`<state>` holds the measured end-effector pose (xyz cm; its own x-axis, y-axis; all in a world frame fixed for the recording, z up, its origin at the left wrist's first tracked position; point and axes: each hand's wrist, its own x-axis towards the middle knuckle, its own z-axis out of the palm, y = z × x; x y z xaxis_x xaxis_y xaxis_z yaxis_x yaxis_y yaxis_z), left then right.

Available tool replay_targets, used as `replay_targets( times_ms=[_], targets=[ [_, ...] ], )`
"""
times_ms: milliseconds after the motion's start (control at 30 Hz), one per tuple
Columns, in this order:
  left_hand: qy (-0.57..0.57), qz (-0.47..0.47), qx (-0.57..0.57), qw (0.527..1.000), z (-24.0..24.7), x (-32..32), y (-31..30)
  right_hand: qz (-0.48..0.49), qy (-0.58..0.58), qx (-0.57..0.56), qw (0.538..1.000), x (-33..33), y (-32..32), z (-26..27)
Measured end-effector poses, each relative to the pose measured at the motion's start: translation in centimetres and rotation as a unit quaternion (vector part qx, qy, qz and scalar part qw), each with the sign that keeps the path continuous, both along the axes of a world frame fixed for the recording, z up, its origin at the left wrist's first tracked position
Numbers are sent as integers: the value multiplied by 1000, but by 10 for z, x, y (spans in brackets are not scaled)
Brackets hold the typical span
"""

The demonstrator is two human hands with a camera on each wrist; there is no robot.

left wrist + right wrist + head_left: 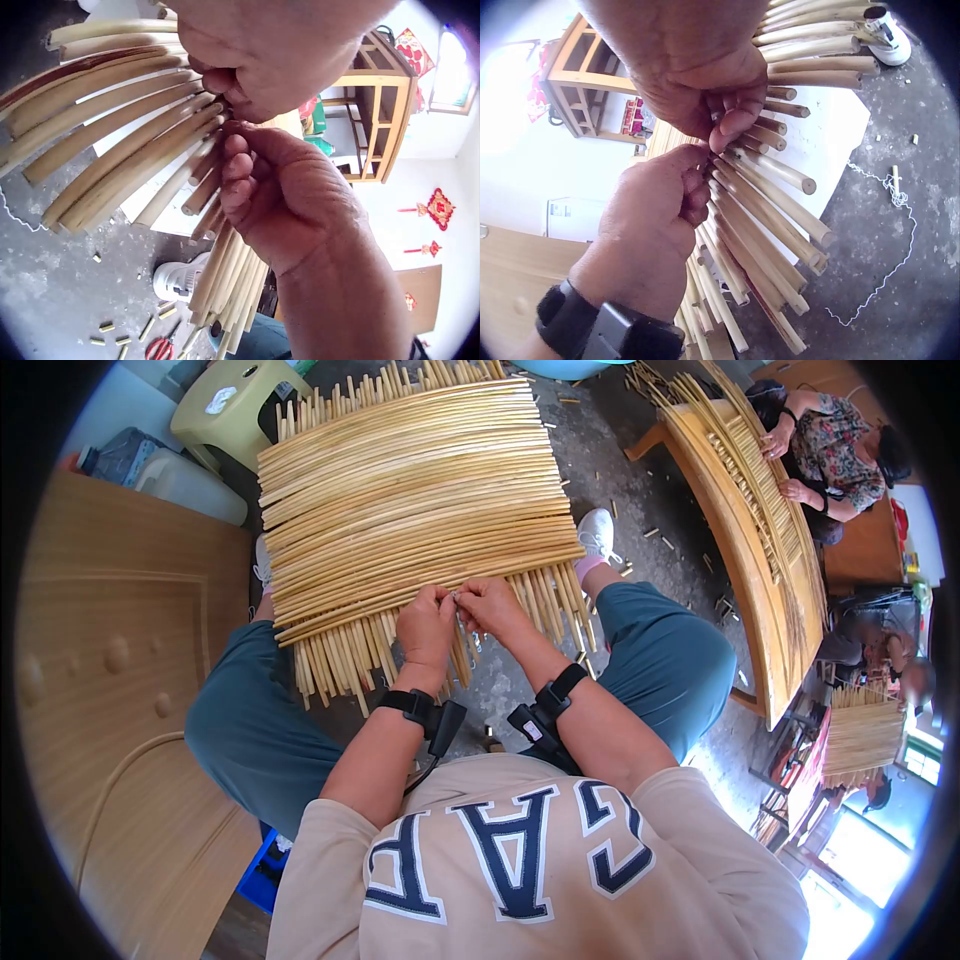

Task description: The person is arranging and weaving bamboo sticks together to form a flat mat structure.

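A mat of pale round sticks, laid side by side, spreads in front of me. Below its near edge, more stick ends jut toward me crosswise. At the middle of that edge my left hand and right hand meet with fingertips almost touching. The left hand's fingers are curled, thumb and forefinger pinched together. In the right wrist view the right hand also pinches with curled fingers, against the left hand. I cannot tell what the tiny thing between the fingertips is; the fingers hide it.
White string and cut stick pieces lie on the floor, with red-handled pliers. A wooden door panel stands on the left, near a plastic stool. On the right, a person works over sticks at a wooden table.
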<state>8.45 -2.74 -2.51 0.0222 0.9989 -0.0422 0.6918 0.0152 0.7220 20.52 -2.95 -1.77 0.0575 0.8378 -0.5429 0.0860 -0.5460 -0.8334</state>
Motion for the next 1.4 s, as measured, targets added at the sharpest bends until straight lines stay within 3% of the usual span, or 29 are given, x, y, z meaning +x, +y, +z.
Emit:
replay_targets(
  times_ms=[133,233,467,533,633,933,1067,1167,1233,1400],
  targets=[
    [-107,48,-71,990,-5,4,1,37,-1,-18,999,3,0,-4],
    [-184,78,-129,971,-6,4,3,13,-5,1,1000,1,-1,-3],
    [-239,71,-123,961,-13,-2,3,22,-21,7,1000,-1,-1,1],
    [-264,68,-179,945,-11,-4,5,27,-29,-6,999,-1,0,2],
    [-183,36,-165,968,-2,-6,8,38,-36,-1,999,-1,0,3],
    [-144,46,-89,984,-2,2,2,34,-78,-19,996,-3,2,1],
    [-217,71,-131,965,-10,1,1,35,-68,-38,996,-2,3,6],
    [-204,69,-112,970,-10,1,1,27,-138,-22,990,-4,1,16],
    [-191,71,-122,971,-5,2,0,-33,-243,228,942,-6,-2,12],
    [-236,77,-123,961,-14,0,1,17,-243,217,945,-6,-6,1]
  ],
)
